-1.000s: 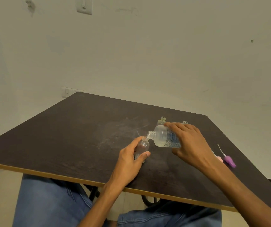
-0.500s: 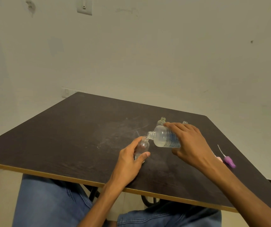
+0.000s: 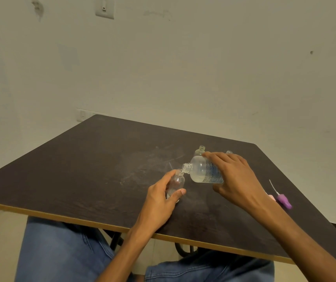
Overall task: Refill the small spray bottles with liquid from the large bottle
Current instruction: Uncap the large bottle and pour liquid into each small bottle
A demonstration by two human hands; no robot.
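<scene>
My right hand (image 3: 237, 176) grips the large clear bottle (image 3: 202, 172), which lies tipped on its side with its open neck pointing left. Its mouth touches the open top of a small clear bottle (image 3: 176, 183) that stands upright on the dark table (image 3: 93, 159). My left hand (image 3: 159, 200) wraps around that small bottle, thumb in front. A little liquid shows at the small bottle's bottom. Behind the large bottle stands a second small open bottle (image 3: 200, 150), and the rim of a third (image 3: 229, 152) peeks over my right hand.
A purple spray cap with a thin white tube (image 3: 282, 200) lies on the table to the right of my right wrist, with a pink piece (image 3: 271, 198) beside it. The table's near edge runs just in front of my left wrist. A pale wall stands behind.
The large bottle's neck has dipped slightly lower onto the small bottle's mouth. Both hands have stayed in place.
</scene>
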